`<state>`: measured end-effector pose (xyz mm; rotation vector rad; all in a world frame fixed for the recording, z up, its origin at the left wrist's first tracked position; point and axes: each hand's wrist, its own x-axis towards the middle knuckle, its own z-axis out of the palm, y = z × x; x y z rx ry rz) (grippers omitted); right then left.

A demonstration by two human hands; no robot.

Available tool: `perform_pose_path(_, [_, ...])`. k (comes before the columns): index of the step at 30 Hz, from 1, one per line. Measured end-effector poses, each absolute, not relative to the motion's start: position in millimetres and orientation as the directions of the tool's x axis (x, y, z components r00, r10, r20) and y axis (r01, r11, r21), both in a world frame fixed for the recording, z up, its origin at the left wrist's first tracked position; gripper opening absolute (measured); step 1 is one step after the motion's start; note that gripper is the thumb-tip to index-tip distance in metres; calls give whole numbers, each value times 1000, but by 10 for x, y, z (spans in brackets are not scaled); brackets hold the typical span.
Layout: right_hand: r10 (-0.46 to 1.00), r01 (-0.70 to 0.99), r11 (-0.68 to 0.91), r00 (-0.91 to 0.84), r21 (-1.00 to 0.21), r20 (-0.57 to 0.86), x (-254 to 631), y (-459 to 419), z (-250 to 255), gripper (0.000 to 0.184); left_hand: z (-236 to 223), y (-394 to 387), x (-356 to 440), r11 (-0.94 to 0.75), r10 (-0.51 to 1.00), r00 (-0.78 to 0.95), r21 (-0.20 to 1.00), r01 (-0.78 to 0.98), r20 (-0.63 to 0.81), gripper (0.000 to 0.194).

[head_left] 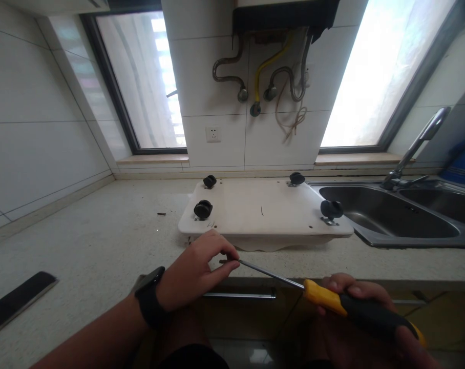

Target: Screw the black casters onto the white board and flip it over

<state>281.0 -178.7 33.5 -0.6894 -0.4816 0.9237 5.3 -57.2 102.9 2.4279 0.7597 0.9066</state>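
Note:
My right hand [365, 302] is wrapped round the yellow and black handle of a screwdriver [324, 297], its shaft pointing left. At the shaft's tip, my left hand [202, 266] pinches a small screw [225, 261] between thumb and forefinger, its threaded end sticking out to the left. A black watch is on the left wrist. Just beyond my hands lies a white board [251, 205] on the counter, with a black caster [203, 209] at its near left, another caster [331, 209] at its near right, and two more along its far edge.
A steel sink [389, 210] with a tap [417, 148] stands to the right. On the pale counter [113, 230], a small dark screw [161, 213] lies left of the board. A black flat object [21, 297] is at the far left. Pipes [259, 77] hang on the wall.

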Motion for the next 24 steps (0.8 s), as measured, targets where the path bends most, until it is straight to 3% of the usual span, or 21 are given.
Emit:
perform_pose_path(13, [829, -684, 301, 531, -665, -172, 2735, -1540, 388, 37, 1013, -577, 50, -893, 430, 626, 410, 187, 650, 9])
perform_pose_path(19, [822, -762, 276, 503, -585, -268, 2702, -1502, 377, 29, 1000, -557, 67, -870, 444, 627, 475, 131, 641, 9])
perform_pose_path(24, [831, -770, 265, 488, -581, -267, 2697, -1489, 356, 30, 937, -544, 87, -832, 489, 614, 543, 113, 620, 8])
